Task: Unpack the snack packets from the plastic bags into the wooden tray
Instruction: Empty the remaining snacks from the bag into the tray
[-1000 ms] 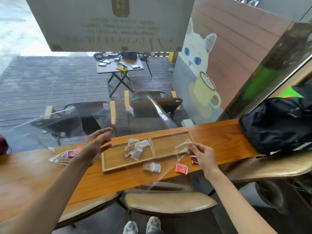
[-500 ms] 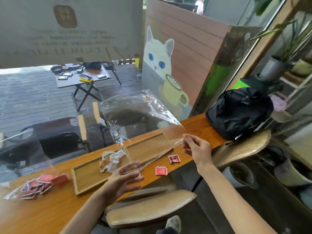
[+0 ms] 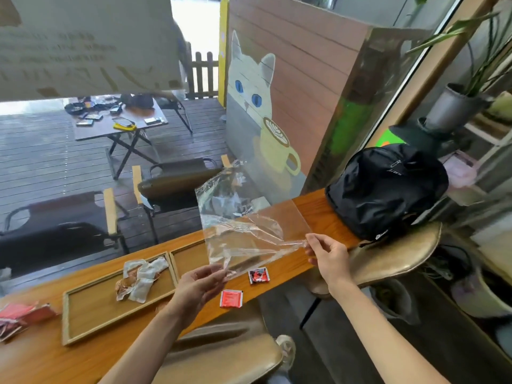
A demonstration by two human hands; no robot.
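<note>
An empty clear plastic bag (image 3: 243, 231) hangs in the air above the counter, held at two corners. My right hand (image 3: 325, 254) pinches its right edge; my left hand (image 3: 201, 284) grips its lower left corner. Below lies a two-compartment wooden tray (image 3: 91, 309); several white and brown snack packets (image 3: 140, 277) rest in its left compartment, the right one is partly hidden by the bag. Two red packets (image 3: 231, 298) (image 3: 259, 275) lie loose on the counter by the front edge. At far left a second plastic bag of red packets (image 3: 19, 317) lies on the counter.
A black backpack (image 3: 385, 189) sits at the counter's right end. Tan stools (image 3: 393, 259) stand below the front edge of the wooden counter (image 3: 321, 209). A window runs along the far side. Potted plants (image 3: 457, 103) stand at right.
My left hand came from above the tray's left side to the bag's lower corner and took hold. The bag rose and spread between both hands. The view swung right.
</note>
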